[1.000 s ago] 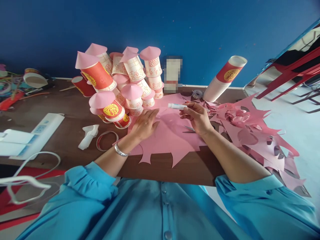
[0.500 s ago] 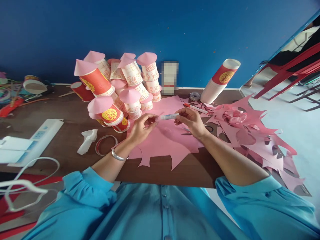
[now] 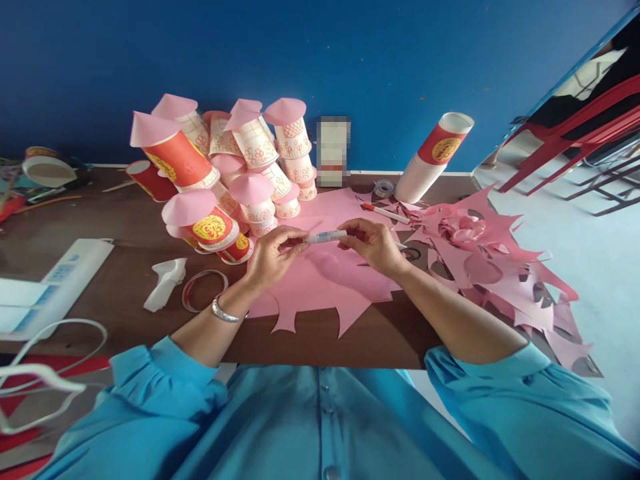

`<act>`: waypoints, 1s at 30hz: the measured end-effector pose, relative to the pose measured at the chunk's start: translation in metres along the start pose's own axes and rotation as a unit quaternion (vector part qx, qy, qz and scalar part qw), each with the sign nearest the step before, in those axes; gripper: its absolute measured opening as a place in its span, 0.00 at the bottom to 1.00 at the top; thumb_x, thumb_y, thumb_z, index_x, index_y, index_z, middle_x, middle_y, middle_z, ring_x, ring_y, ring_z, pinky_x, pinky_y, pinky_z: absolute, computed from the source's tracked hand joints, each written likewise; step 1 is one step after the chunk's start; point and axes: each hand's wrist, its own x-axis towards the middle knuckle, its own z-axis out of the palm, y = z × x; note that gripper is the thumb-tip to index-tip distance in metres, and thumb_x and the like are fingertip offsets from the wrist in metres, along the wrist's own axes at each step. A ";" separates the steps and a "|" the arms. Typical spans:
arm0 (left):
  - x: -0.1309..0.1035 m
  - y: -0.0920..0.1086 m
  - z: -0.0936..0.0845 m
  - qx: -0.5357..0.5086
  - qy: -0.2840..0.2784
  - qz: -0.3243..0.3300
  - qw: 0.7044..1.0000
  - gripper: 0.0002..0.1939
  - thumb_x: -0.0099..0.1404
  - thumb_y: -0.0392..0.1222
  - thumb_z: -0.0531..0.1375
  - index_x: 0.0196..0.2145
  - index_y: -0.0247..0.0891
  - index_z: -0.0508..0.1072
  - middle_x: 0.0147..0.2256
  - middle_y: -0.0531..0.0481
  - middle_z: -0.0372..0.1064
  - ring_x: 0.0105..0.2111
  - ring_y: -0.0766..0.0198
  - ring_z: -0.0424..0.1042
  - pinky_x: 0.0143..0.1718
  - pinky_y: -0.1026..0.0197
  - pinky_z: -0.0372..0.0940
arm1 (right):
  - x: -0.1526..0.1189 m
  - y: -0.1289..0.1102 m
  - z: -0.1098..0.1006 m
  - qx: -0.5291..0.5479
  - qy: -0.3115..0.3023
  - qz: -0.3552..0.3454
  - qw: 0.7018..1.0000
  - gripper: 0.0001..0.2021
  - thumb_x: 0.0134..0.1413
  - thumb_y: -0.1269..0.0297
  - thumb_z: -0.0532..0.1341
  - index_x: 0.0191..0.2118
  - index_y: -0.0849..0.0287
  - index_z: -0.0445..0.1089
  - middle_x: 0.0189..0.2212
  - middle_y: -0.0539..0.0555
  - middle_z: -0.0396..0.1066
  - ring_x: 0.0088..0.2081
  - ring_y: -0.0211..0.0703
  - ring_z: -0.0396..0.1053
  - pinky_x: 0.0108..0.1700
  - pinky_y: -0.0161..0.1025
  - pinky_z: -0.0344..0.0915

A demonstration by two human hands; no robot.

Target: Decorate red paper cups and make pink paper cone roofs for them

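A small white glue tube (image 3: 326,237) with blue print is held level between my hands, above a pink paper sheet (image 3: 295,293). My left hand (image 3: 275,257) pinches its left end, and the fingers of my right hand (image 3: 374,245) close around its right end. Under and beside my right hand lies a pair of scissors (image 3: 412,254), partly hidden. A faint round outline (image 3: 327,265) shows on the sheet below the tube.
Paper-cup towers with pink cone roofs (image 3: 253,190) stand left of centre. A cup stack (image 3: 434,159), tape roll (image 3: 384,188), red-capped marker (image 3: 386,213) and pink scraps (image 3: 490,267) lie right. Leftward are tape (image 3: 205,291), crumpled white paper (image 3: 166,283) and a power strip (image 3: 63,283).
The view has shifted slightly to the right. My hands have drawn closer together on the glue tube, and my left fingers now meet its left end.
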 end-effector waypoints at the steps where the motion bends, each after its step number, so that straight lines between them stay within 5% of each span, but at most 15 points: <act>1: 0.000 0.001 0.000 0.018 -0.001 0.006 1.000 0.12 0.67 0.47 0.69 0.44 0.39 0.80 0.42 0.46 0.81 0.41 0.62 0.80 0.45 0.58 0.77 | 0.001 0.000 0.000 0.006 -0.004 0.008 1.000 0.23 0.53 0.42 0.71 0.41 0.58 0.76 0.29 0.52 0.77 0.32 0.42 0.78 0.36 0.40 0.74; 6: 0.000 0.005 0.003 0.167 -0.011 0.030 0.985 0.25 0.68 0.47 0.67 0.60 0.40 0.70 0.54 0.41 0.76 0.46 0.57 0.78 0.48 0.53 0.75 | 0.013 0.000 -0.031 -0.035 0.056 -0.002 0.998 0.19 0.55 0.47 0.71 0.42 0.58 0.76 0.32 0.53 0.78 0.34 0.43 0.78 0.37 0.40 0.73; 10: -0.006 0.007 0.007 0.336 -0.115 0.045 0.934 0.23 0.65 0.50 0.68 0.54 0.39 0.73 0.51 0.39 0.76 0.53 0.45 0.74 0.55 0.42 0.71 | 0.017 0.015 -0.074 -0.196 0.141 0.022 0.970 0.08 0.53 0.62 0.71 0.39 0.57 0.78 0.31 0.52 0.78 0.33 0.45 0.74 0.39 0.43 0.71; 15: -0.009 0.009 0.012 0.351 -0.185 0.026 0.918 0.23 0.64 0.45 0.69 0.54 0.39 0.71 0.48 0.41 0.76 0.51 0.46 0.74 0.53 0.44 0.71 | 0.003 0.031 -0.099 -0.335 0.112 0.062 0.934 0.08 0.54 0.71 0.65 0.39 0.56 0.80 0.37 0.54 0.81 0.39 0.50 0.76 0.45 0.48 0.71; 20: -0.009 0.005 0.011 0.336 -0.186 0.013 0.923 0.20 0.66 0.47 0.68 0.52 0.39 0.70 0.46 0.43 0.76 0.49 0.48 0.74 0.49 0.46 0.72 | -0.013 0.014 -0.071 -0.469 0.111 -0.036 0.876 0.14 0.60 0.71 0.62 0.49 0.56 0.79 0.54 0.61 0.76 0.58 0.61 0.71 0.54 0.54 0.71; 24: -0.011 0.005 0.008 0.339 -0.169 0.002 0.925 0.20 0.67 0.49 0.66 0.52 0.40 0.69 0.47 0.43 0.75 0.49 0.49 0.74 0.49 0.47 0.72 | -0.023 -0.004 -0.025 -0.472 -0.019 -0.044 0.880 0.10 0.67 0.57 0.64 0.48 0.53 0.78 0.46 0.59 0.79 0.44 0.53 0.77 0.42 0.47 0.73; 27: -0.011 0.006 0.007 0.341 -0.168 -0.012 0.925 0.23 0.64 0.47 0.68 0.52 0.40 0.68 0.48 0.43 0.76 0.50 0.48 0.75 0.50 0.47 0.71 | -0.028 -0.007 0.002 -0.503 -0.099 -0.030 0.858 0.16 0.64 0.47 0.65 0.43 0.56 0.78 0.44 0.61 0.78 0.44 0.56 0.77 0.40 0.46 0.72; 30: -0.009 0.009 0.007 0.333 -0.182 -0.037 0.925 0.19 0.62 0.43 0.68 0.50 0.40 0.70 0.43 0.45 0.77 0.46 0.50 0.76 0.47 0.49 0.72 | -0.030 -0.007 0.015 -0.517 -0.113 -0.022 0.848 0.19 0.64 0.45 0.65 0.46 0.57 0.77 0.45 0.61 0.77 0.46 0.57 0.76 0.40 0.46 0.71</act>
